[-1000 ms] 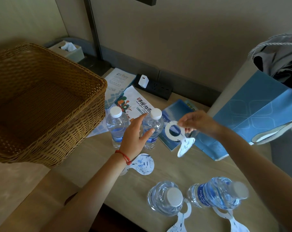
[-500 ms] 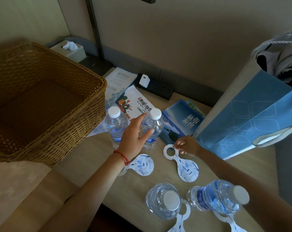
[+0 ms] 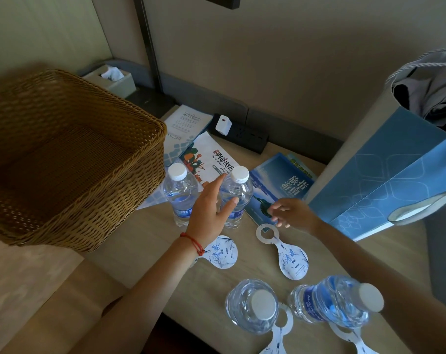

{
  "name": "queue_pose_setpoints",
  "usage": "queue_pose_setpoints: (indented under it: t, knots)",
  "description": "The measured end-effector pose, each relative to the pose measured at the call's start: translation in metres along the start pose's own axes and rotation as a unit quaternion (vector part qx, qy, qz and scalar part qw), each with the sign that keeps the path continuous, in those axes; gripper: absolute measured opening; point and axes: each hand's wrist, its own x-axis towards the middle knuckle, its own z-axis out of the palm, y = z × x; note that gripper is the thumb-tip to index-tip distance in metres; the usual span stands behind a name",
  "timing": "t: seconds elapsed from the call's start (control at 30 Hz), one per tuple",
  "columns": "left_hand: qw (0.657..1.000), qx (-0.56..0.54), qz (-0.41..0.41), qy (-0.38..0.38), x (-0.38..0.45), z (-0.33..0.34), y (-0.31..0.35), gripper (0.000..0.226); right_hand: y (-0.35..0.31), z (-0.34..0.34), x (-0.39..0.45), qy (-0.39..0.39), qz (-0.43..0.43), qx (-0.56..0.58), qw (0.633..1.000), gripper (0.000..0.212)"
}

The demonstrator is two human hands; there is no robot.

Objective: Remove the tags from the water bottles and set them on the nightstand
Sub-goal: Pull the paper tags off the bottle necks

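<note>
White tags, blue print; tan basket

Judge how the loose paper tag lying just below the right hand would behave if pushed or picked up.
The tag lies flat on the nightstand, so it probably slides at a light push. It looks like thin card, likely very light and bendy. Its ring end offers an easy pinch for the right hand.

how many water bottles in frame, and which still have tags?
4. Two untagged at the back: one beside the basket, one against the left hand. Two tagged at the front edge: and. None appear hidden.
</note>
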Motion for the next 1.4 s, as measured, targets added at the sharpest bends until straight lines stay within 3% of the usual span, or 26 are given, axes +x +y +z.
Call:
queue_pose_setpoints:
  t: [0.27,0.43,0.6,0.73,0.9,1.07,1.4]
  knots:
    - [0.996,0.043,0.067,0.046,-0.019,-0.005,0.010,0.048,-0.076,-0.031,-0.038,0.027,-0.144,0.055,0.988,0.012]
    - [0.985,0.081,0.127,0.078,-0.037,-0.032,0.014,0.035,-0.113,-0.038,-0.070,0.033,-0.182,0.073,0.980,0.016]
    - [0.975,0.074,0.157,0.136,-0.049,-0.066,0.007,0.027,-0.134,-0.028,-0.085,0.093,-0.186,0.078,0.975,0.015]
    - [0.976,0.054,0.132,0.165,-0.048,-0.084,-0.011,0.022,-0.135,-0.012,-0.082,0.158,-0.157,0.105,0.969,0.017]
    - [0.981,0.008,0.084,0.172,-0.037,-0.091,-0.031,0.041,-0.124,0.017,-0.068,0.211,-0.098,0.098,0.968,0.032]
    - [0.994,-0.067,0.004,0.088,-0.017,-0.088,-0.045,0.064,-0.106,0.045,-0.046,0.171,-0.045,0.136,0.975,0.052]
    - [0.989,-0.129,-0.077,0.009,0.006,-0.083,-0.071,0.068,-0.080,0.071,-0.011,0.122,-0.010,0.169,0.978,0.060]
